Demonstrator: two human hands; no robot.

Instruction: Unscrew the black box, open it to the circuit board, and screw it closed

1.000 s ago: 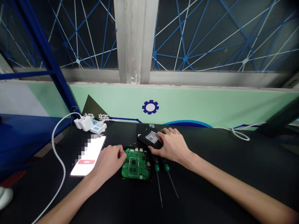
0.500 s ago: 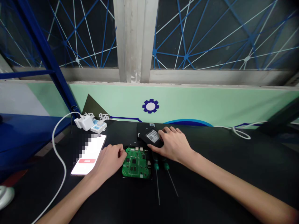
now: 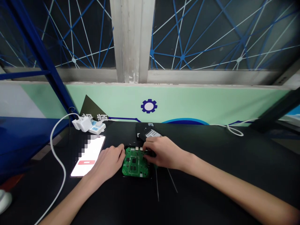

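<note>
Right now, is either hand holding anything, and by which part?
The left hand rests against the left edge of the green circuit board, no clear hold. The right hand covers the board's upper right corner; whether it grips cannot be told.

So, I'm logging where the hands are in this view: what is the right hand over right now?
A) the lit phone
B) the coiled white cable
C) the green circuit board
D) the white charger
C: the right hand reaches over the far right part of the green circuit board, its fingers curled above that corner.
</note>
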